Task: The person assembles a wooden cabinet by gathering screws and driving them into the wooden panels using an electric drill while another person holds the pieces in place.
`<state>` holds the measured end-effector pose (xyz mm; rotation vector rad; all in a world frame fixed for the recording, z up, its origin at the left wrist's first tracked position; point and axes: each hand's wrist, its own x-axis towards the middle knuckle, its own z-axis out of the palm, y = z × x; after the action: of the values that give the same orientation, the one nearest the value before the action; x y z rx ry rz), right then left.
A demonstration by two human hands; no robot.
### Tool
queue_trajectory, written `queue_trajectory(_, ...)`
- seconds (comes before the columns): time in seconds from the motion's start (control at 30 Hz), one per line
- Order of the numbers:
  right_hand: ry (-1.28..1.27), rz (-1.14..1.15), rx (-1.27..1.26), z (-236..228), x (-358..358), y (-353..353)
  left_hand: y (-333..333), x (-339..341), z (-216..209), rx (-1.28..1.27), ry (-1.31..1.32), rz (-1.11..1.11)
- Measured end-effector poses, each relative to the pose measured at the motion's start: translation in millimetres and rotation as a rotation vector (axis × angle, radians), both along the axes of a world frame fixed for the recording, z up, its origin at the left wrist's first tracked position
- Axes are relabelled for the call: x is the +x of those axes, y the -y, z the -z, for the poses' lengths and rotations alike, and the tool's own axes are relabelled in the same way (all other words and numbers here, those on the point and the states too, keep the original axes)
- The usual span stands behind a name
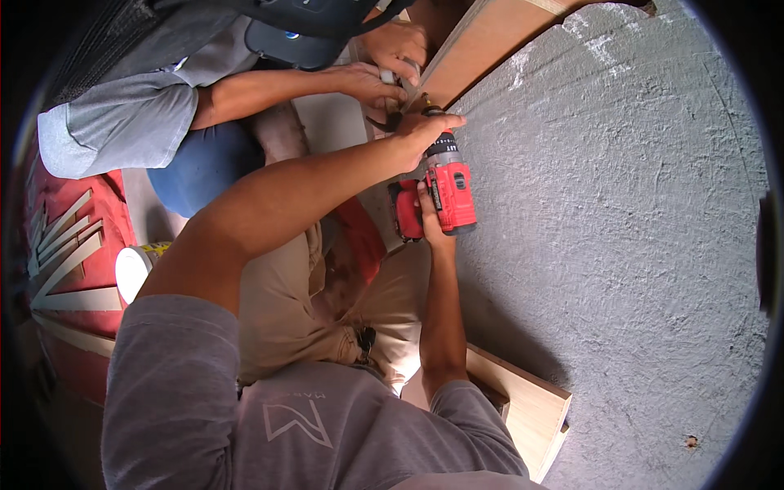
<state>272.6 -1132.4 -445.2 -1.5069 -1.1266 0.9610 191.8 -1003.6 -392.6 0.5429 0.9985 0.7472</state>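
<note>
A red and black cordless drill (452,196) points away from me, along the rough grey wall. My right hand (431,214) is closed round its handle, just above the battery. At the front of the drill, my left hand (420,140) grips near the chuck, one finger sticking out to the right. The bit (426,99) reaches close to the lower end of a wooden panel (482,53); whether it touches cannot be made out. Just left of the bit, a co-worker's hands (377,82) hold a small pale piece and a dark curved tool whose kind is unclear.
The grey wall (612,245) fills the right side. The co-worker (122,122) crouches close at the upper left. Thin wood strips (69,245) lie on a red surface at left, near a white tub (132,273). A wooden box-like piece (531,408) stands by my right elbow.
</note>
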Motion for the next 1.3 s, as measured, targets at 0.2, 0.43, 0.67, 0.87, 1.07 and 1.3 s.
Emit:
queue_trajectory(0.2, 0.098, -0.021, 0.003, 3.0, 3.8, -1.6, -0.1, 0.7, -0.8, -0.002, -0.019, -0.037)
queue_trajectory(0.43, -0.017, 0.020, 0.009, -6.9, -3.1, -3.2, -1.9, 2.7, -0.4, -0.026, -0.060, -0.059)
queue_trajectory(0.67, -0.098, 0.021, 0.011, -9.2, -7.5, -3.6, -3.1, 3.0, 6.0, 0.013, -0.054, -0.062)
queue_trajectory(0.87, -0.042, 0.026, -0.068, -5.3, -8.1, -2.7, -3.2, 3.0, 8.0, -0.006, -0.093, -0.074)
queue_trajectory(1.07, 0.376, -0.094, 0.218, 29.7, 20.6, -5.3, -3.9, 3.6, -1.6, 0.020, -0.077, -0.098)
queue_trajectory(1.3, -0.113, 0.028, 0.072, 5.1, -7.3, 10.1, 12.7, -11.0, 7.9, -0.009, -0.026, -0.107)
